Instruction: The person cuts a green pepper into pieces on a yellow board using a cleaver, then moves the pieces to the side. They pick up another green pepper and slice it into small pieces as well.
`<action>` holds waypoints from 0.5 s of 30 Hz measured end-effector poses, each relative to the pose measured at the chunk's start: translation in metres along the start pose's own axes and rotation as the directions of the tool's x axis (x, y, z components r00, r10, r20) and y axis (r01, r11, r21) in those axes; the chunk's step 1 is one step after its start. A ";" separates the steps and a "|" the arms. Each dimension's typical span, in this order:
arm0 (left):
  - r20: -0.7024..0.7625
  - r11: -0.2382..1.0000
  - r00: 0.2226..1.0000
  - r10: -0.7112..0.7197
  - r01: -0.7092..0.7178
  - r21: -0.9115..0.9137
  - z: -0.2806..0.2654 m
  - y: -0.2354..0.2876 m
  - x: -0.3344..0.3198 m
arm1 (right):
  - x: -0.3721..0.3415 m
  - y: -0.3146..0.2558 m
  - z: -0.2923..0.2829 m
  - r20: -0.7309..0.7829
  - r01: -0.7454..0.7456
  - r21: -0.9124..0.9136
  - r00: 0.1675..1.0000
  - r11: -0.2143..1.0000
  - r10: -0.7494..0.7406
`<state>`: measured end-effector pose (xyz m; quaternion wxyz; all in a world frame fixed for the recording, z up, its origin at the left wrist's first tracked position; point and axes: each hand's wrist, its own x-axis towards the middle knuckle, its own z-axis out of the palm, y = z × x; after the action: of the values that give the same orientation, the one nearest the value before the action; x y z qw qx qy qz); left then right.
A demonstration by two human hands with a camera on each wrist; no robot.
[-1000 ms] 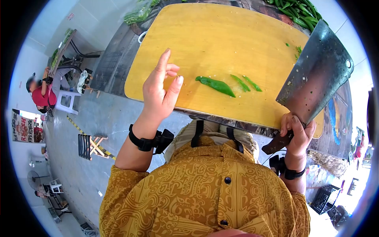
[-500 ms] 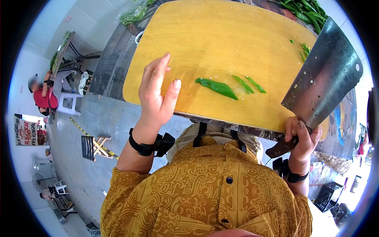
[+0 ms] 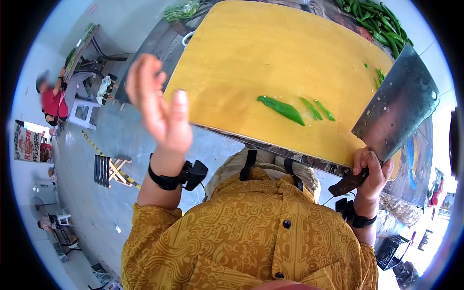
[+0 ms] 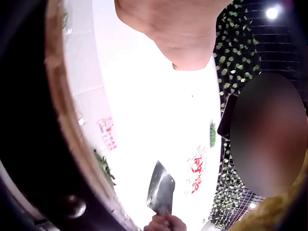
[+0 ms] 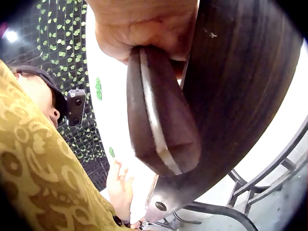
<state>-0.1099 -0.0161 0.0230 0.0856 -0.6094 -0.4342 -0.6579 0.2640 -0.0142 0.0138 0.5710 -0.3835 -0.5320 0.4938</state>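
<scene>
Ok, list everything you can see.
Cutting board: one, yellow, on table
Pepper piece: one, green, on board
Pepper slivers: several, green, beside it
Green peppers: uncountable heap, green, far right
Cleaver: one, dark grey, at board's right
Plastic stool: one, white, floor left
Folding stool: one, black-brown, floor left
Crate: one, black, lower right
Person: one, red top, left
Shirt: one, mustard, lower centre
Wristbands: two, black, both wrists
Left hand: one, bare, at board's left
Right hand: one, bare, gripping cleaver

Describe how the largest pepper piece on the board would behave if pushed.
The pepper piece is probably light, being small beside the cleaver. Its glossy skin may feel slippery. Tapered, it might swivel rather than roll straight.
</scene>
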 end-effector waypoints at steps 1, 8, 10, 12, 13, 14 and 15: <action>-0.046 0.999 0.998 -0.036 0.035 -0.028 -0.006 0.002 0.006 | 0.001 0.000 0.000 0.008 -0.004 -0.002 1.000 1.000 0.004; 0.207 0.996 0.977 0.047 -0.060 0.060 0.003 0.016 -0.002 | 0.005 -0.006 0.002 -0.032 -0.048 -0.049 0.998 0.998 0.047; 0.381 0.998 0.924 0.030 -0.051 0.045 0.014 0.033 -0.006 | 0.006 -0.015 0.000 -0.003 -0.099 -0.081 0.995 0.992 0.099; 0.466 0.990 0.876 0.121 -0.142 0.011 0.030 0.038 -0.019 | 0.003 -0.031 0.004 0.004 -0.116 -0.108 0.993 0.987 0.117; 0.487 0.988 0.863 0.135 -0.154 -0.001 0.036 0.043 -0.026 | 0.002 -0.039 0.002 0.031 -0.126 -0.182 0.991 0.975 0.134; 0.506 0.986 0.850 0.150 -0.168 -0.011 0.041 0.046 -0.031 | 0.001 -0.046 0.000 0.059 -0.133 -0.254 0.987 0.958 0.153; 0.513 0.985 0.845 0.152 -0.172 -0.008 0.046 0.049 -0.037 | 0.001 -0.053 -0.001 0.089 -0.133 -0.324 0.981 0.937 0.171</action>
<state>-0.0366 -0.0299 0.0082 0.0344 -0.7946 -0.4009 -0.4546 0.2729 -0.0244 0.0654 0.4302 -0.4808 -0.6053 0.4661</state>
